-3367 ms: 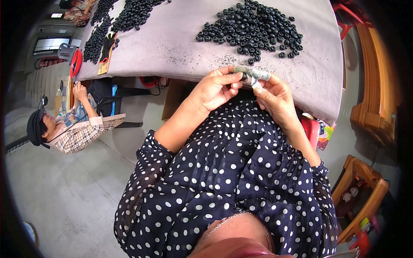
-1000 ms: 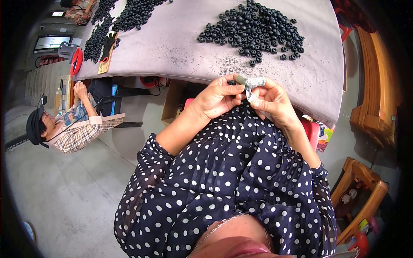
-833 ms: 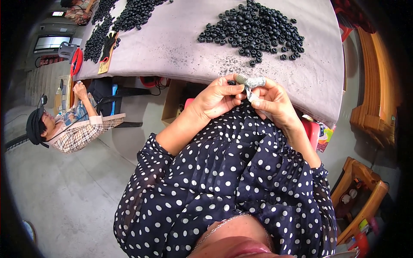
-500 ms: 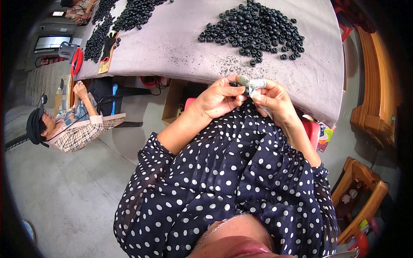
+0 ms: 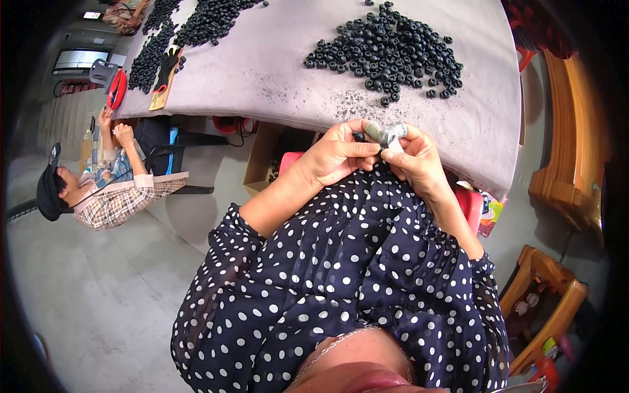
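Observation:
Both my hands meet at the near edge of the cloth-covered table [image 5: 262, 85], fingers pinched close together. My left hand [image 5: 334, 154] grips a small black ring-shaped part [image 5: 358, 137], mostly hidden by the fingers. A greenish-grey wrapping [image 5: 374, 131] shows at its index fingertip. In my right hand [image 5: 416, 154], a whitish-grey wrapped piece [image 5: 396, 131] shows between thumb and index finger; whether it is a tool or a finger covering is unclear. Just beyond my hands lies a pile of similar black round parts [image 5: 393, 49] with holes.
More black parts [image 5: 213, 19] lie at the far left, near a black-handled tool [image 5: 165, 72] on a yellowish card. A red basin [image 5: 118, 90] stands at the table's left edge. A seated person [image 5: 118, 177] works at left. Wooden chair [image 5: 547, 308] at right; cardboard box [image 5: 262, 164] under the table.
My fingers have shifted slightly around the small part, and my right hand has turned a little. The person at left has raised one hand toward the red basin.

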### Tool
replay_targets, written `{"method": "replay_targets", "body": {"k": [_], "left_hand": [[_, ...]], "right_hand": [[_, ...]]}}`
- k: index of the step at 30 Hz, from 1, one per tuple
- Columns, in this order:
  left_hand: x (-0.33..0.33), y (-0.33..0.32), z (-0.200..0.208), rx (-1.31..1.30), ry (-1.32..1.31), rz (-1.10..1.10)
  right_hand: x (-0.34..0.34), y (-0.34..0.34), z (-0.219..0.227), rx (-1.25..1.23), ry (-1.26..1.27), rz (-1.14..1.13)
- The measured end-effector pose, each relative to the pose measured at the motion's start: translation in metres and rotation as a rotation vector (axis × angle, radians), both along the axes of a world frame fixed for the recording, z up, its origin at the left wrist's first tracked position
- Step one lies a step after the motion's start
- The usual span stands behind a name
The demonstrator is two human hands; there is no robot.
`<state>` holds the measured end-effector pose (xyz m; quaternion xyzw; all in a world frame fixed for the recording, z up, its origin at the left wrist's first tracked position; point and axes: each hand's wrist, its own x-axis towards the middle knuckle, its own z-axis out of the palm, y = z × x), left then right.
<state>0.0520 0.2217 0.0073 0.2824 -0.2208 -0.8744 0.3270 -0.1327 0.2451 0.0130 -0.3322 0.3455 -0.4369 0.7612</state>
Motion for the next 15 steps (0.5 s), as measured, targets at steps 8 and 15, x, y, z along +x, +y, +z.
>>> {"method": "replay_targets", "body": {"k": [8, 15], "left_hand": [[0.050, 0.013, 0.013, -0.025, 0.060, 0.104], [0.177, 0.018, -0.075, 0.227, -0.139, 0.587]], "right_hand": [[0.003, -0.001, -0.008, 0.016, 0.074, -0.058], [0.006, -0.001, -0.007, 0.008, 0.043, -0.034]]}}
